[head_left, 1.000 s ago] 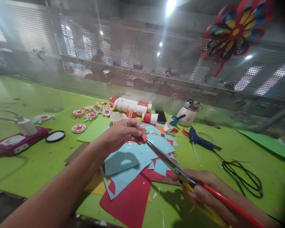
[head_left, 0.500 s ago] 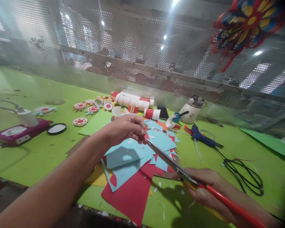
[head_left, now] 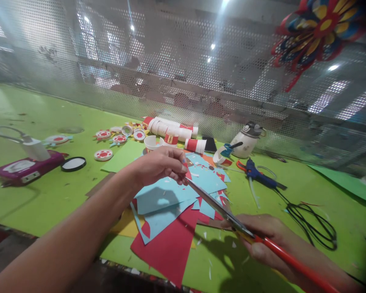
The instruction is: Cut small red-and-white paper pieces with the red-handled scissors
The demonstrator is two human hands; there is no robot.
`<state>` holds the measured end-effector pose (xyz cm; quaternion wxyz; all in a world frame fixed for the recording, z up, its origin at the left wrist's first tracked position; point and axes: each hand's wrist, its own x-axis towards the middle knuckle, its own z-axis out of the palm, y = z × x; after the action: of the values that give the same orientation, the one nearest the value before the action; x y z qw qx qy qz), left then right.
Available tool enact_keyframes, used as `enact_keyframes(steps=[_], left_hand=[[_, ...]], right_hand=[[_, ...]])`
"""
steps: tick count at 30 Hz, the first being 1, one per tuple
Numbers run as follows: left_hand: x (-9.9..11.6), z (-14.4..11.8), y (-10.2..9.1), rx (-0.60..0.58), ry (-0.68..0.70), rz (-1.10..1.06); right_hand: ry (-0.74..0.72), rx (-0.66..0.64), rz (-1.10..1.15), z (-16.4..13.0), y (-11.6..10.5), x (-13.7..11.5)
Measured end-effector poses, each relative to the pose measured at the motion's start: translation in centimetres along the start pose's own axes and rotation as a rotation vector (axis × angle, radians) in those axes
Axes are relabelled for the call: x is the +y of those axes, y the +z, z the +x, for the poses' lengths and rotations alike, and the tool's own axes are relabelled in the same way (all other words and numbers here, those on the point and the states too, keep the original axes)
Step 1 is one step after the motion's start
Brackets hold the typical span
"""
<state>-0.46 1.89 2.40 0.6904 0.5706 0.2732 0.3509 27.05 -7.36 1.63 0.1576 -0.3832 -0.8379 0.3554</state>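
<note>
My right hand point(head_left: 265, 238) is wrapped round a pair of long scissors point(head_left: 215, 205) with a red handle. The blades point up and left, and their tips meet the fingers of my left hand point(head_left: 166, 165). Pinched in those left fingers is a small piece of red paper point(head_left: 188, 171), mostly hidden by the fingertips. Beneath both hands lie light blue paper sheets point(head_left: 171, 199) and a red paper sheet point(head_left: 167, 254), with small scraps scattered over them.
Stacked paper cups point(head_left: 171, 128) lie behind the papers, near decorated round discs point(head_left: 103, 154). To the right are a blue glue gun point(head_left: 258, 173), its coiled black cable point(head_left: 314, 224) and a white bottle point(head_left: 245, 140). A purple power strip point(head_left: 27, 169) sits left. Perforated metal point(head_left: 171, 73) stands behind the table.
Almost nothing differs. Both hands keep their hold, the scissors' tips stay by the left fingertips, and the view has shifted very slightly.
</note>
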Motion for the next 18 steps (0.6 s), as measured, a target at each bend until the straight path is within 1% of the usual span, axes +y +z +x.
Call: enact_keyframes(steps=[3,10,14,18], left_hand=[[-0.06,0.04,0.00,0.000,0.002,-0.009],[0.07,-0.10,0.14,-0.008,-0.004,0.005],[0.04,-0.06,0.14,-0.002,-0.018,-0.009],[-0.05,0.00,0.10,-0.012,-0.016,-0.024]], right_hand=[[0.039,-0.060,0.002,0.13,-0.10,-0.10],[0.067,-0.088,0.045,0.06,-0.12,-0.48],[0.076,-0.079,0.045,0.15,-0.12,-0.57],[0.059,-0.089,0.055,0.31,-0.12,-0.49]])
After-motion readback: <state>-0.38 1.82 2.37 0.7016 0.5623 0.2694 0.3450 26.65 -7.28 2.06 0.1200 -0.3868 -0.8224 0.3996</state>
